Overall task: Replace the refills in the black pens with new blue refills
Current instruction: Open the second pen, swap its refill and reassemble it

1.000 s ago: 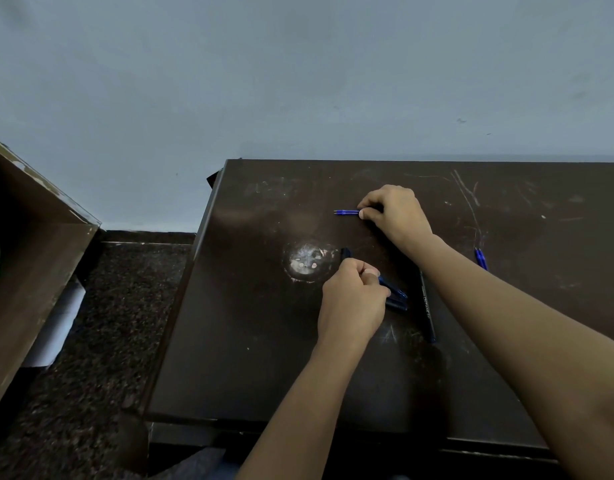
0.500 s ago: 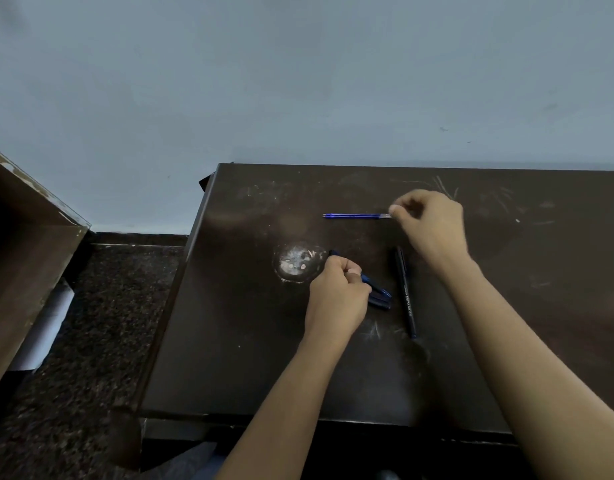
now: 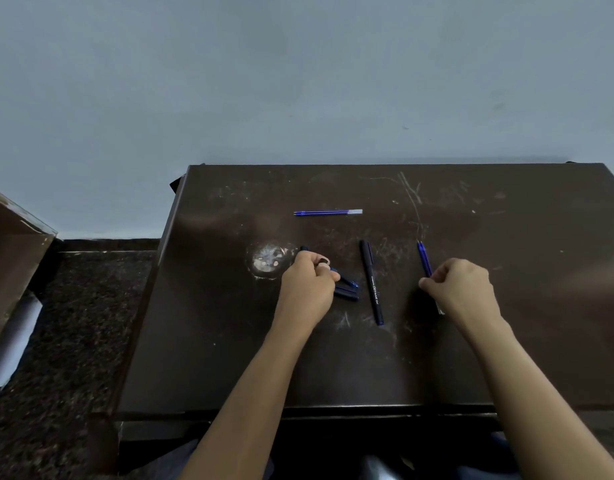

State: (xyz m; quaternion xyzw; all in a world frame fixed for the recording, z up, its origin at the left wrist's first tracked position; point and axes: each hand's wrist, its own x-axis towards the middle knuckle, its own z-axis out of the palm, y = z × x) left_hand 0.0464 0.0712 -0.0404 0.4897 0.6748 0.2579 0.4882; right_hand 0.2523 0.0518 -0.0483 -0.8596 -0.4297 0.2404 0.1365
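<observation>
Now that the right hand has let go of the thin blue refill with the clear end and swung across, it is closing thumb and forefinger on a second slim blue refill, right of the capped black pen with white lettering. That suggests the old refill is being discarded and a new one fetched. The left hand is pinching the opened dark pen barrel, just left of that capped pen; a loose dark piece is lying beside it. The discarded refill is lying beyond the capped pen on the scratched dark-brown table.
</observation>
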